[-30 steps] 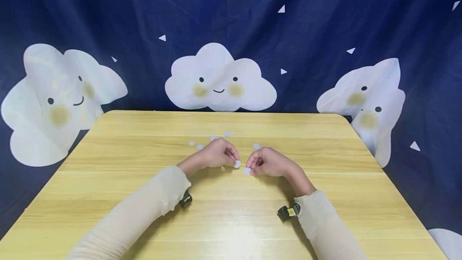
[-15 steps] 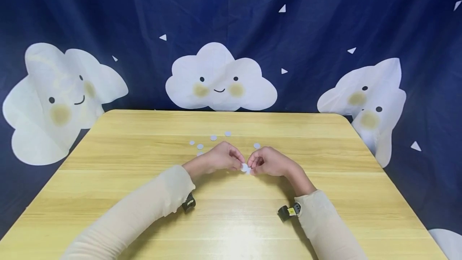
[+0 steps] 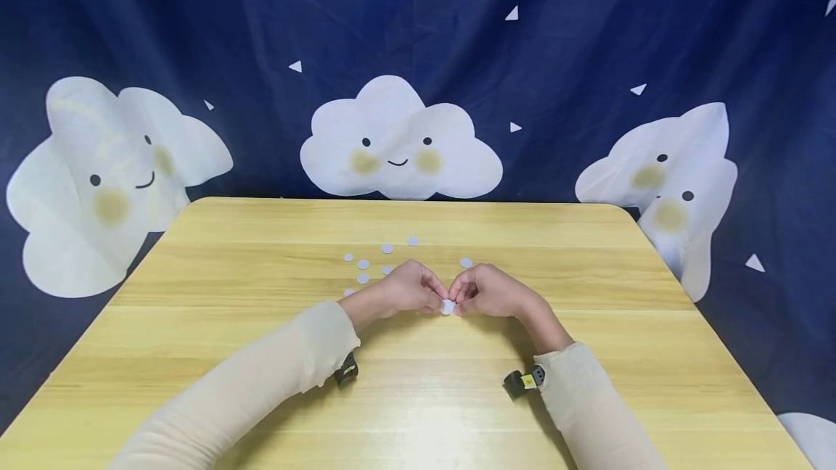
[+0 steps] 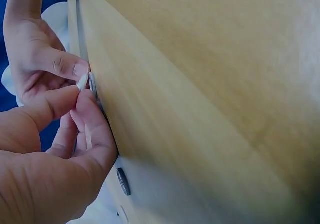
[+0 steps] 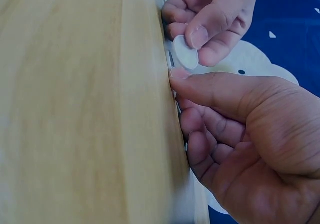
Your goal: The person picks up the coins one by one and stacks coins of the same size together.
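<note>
Thumb and finger of my left hand [image 3: 411, 287] pinch a round white disc [image 5: 186, 53], held tilted in the right wrist view. Just beneath it a second, thin disc [image 4: 93, 83] lies flat on the wooden table [image 3: 418, 397], seen edge-on in the left wrist view. My right hand [image 3: 491, 291] holds that lower disc by its rim, thumb tip and curled fingers down at the tabletop. In the head view the two hands nearly meet, and the upper disc covers most of the lower one.
Several more white discs lie behind and left of the hands, among them one disc [image 3: 363, 264] and another disc [image 3: 413, 241]. A single disc [image 3: 466, 262] lies behind the right hand. A dark blue cloud-print curtain [image 3: 555, 56] hangs past the table's far edge.
My left hand has moved right with its disc, bringing it over the disc at my right hand. More discs show where the left arm covered them. The right hand stays in place.
</note>
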{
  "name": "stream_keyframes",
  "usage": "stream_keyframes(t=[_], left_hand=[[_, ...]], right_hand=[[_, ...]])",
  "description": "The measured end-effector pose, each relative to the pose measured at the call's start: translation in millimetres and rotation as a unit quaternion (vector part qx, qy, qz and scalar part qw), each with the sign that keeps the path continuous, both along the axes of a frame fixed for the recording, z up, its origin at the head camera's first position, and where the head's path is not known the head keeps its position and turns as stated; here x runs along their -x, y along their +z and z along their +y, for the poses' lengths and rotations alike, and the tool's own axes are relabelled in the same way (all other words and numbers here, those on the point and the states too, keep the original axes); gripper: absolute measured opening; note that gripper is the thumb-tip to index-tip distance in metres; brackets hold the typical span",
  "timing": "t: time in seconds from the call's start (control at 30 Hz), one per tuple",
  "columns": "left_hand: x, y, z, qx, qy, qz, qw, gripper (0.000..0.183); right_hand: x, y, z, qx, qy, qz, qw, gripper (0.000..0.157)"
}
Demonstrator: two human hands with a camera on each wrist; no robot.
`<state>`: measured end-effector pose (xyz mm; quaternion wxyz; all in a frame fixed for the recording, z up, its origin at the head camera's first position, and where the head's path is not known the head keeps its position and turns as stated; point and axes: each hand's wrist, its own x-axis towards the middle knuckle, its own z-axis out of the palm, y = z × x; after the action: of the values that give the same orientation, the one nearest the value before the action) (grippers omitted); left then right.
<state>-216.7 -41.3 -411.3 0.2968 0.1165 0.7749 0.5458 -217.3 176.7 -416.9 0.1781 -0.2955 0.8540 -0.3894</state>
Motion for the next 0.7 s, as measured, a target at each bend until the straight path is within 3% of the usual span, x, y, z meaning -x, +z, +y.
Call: stream_keyframes(t=[0.43,0.7], left_hand=[[-4.8,-1.5,7.1,0.020,0.046,0.018,0.9986,0.008],[-6.2,1.9,6.7,0.029,0.043,0.021,0.9985,0.010]], right_hand=[[0.0,0.9,-0.4,-0.002,0.001,-0.001,1.000,0.015],[1.4,0.2,0.9,0.000,0.005,0.000,1.000,0.017]])
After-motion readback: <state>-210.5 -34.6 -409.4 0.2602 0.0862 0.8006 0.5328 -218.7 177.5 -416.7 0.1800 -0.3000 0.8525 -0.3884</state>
